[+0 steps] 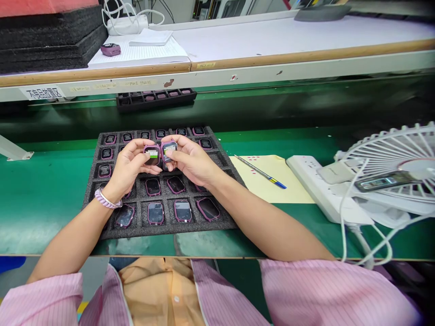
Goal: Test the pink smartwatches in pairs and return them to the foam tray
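Note:
Side by side above a black foam tray (137,232), my two hands each grip a purple-framed smartwatch body without a strap. My left hand (127,167) pinches one watch (152,155) by its edges; its screen is lit with a green and white band. In my right hand (192,160) is the other watch (169,147), its screen also lit and my thumb lying over it. More watches sit face up in the tray's compartments. Those in the far rows show text, while the near ones, such as this watch (155,213), have dark screens.
Right of the tray, a pen (261,172) lies on yellow paper (295,190). Beyond it are a white power strip (326,194), cables and a white fan (401,158). A raised shelf (288,40) crosses behind, with another watch tray (156,100) beneath and stacked black foam (50,40) on top.

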### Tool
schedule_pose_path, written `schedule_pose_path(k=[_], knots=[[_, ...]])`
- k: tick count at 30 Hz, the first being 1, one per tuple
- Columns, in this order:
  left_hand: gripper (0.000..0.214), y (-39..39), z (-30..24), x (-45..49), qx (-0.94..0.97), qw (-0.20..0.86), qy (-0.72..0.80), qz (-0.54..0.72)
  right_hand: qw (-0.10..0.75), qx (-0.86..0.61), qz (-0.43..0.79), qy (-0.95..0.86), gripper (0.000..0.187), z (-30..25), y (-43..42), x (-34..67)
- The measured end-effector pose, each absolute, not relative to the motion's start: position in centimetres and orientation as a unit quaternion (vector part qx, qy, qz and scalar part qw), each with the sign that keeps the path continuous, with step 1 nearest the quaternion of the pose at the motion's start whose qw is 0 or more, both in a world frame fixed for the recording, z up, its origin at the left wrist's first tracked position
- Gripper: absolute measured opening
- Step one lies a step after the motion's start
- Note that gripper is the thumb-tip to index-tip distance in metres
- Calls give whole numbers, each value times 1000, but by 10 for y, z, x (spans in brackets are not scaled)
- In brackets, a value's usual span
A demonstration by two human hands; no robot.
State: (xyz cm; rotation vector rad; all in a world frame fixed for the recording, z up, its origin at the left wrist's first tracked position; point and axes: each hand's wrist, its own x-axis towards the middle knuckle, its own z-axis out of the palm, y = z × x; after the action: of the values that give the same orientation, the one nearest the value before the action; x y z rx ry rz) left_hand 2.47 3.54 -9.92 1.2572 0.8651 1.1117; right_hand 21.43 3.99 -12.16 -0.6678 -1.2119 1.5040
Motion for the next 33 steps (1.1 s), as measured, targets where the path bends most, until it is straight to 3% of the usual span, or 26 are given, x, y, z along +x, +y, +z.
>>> schedule_pose_path(k=[16, 22, 27, 30, 33], knots=[[48, 37, -102, 23, 536, 584, 369, 485, 509, -276, 641, -505, 50, -120, 39, 215], [65, 37, -94, 23, 554, 564, 359, 496, 519, -294, 636, -489, 56, -117, 40, 215], [58, -20, -47, 24, 594, 620, 243, 452, 514, -257, 625, -529, 64, -83, 24, 227], [74, -70, -23, 24, 611, 688, 128, 369, 512, -244, 565, -600, 57, -56, -12, 237], [92, -99, -9, 22, 656, 674, 57, 334, 537, -248, 472, -654, 43, -37, -65, 240]])
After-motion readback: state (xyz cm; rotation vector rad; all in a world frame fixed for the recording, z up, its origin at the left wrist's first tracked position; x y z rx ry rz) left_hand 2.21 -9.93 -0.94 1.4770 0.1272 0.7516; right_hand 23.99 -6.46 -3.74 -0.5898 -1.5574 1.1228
